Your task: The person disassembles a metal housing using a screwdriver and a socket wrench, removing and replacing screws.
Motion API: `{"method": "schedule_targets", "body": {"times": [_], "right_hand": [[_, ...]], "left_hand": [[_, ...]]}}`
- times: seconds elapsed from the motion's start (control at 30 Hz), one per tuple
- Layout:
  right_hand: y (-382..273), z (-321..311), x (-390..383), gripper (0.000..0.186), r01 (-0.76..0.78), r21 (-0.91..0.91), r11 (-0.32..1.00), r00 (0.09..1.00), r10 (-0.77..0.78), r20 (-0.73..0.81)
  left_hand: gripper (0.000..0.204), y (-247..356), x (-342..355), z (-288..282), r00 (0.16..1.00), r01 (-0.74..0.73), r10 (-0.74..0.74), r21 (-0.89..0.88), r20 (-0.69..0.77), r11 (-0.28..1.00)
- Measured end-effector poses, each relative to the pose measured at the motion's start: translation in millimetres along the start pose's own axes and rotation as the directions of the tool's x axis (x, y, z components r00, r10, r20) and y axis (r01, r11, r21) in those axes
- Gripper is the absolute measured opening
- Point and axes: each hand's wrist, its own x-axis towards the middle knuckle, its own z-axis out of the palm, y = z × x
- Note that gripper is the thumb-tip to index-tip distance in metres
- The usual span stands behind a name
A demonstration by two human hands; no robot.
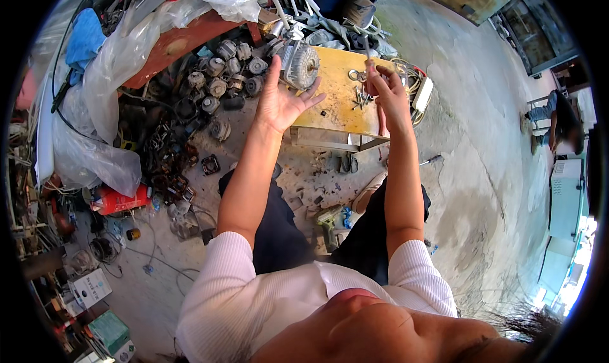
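Observation:
On a small yellow-topped table (336, 62) stands a round, finned metal motor (301, 65). My left hand (279, 106) is beside its near left side, palm turned up and fingers spread, with nothing in it. Over the table's right part, my right hand (389, 90) is closed around a screwdriver (369, 53), whose thin shaft points away from me. Metal rings (354, 75) and several loose screws (362, 98) lie on the tabletop left of that hand. Part of the screwdriver's handle is hidden by my fingers.
Several used motors (217, 74) are heaped on the floor at the left, near plastic sheeting (95, 116) and a red cylinder (120, 199). A green power drill (327, 226) is between my legs. Cables and a white box (422, 94) flank the table's right. Another person (561, 119) is far right.

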Motion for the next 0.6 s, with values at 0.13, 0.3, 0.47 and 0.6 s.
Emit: {"method": "schedule_targets", "body": {"times": [0.13,0.3,0.47,0.6], "right_hand": [[9,-18,12,0.032,0.258,0.019,0.966,0.962,-0.255,-0.094],[-16,-49,11,0.027,0.445,-0.103,0.89,0.843,-0.454,-0.289],[-38,-58,-3,0.025,0.542,-0.02,0.84,0.766,-0.504,-0.398],[-33,-65,-2,0.027,0.475,0.17,0.863,0.856,-0.409,-0.317]], "left_hand": [[0.08,-3,1,6,0.971,-0.21,0.236,0.389,-0.021,0.897],[0.109,-6,6,1,0.756,-0.525,0.609,0.78,0.241,0.342],[0.104,-10,7,-4,0.785,-0.468,0.577,0.826,0.225,0.315],[0.092,-11,4,-3,0.767,-0.375,0.591,0.922,0.251,0.095]]}}
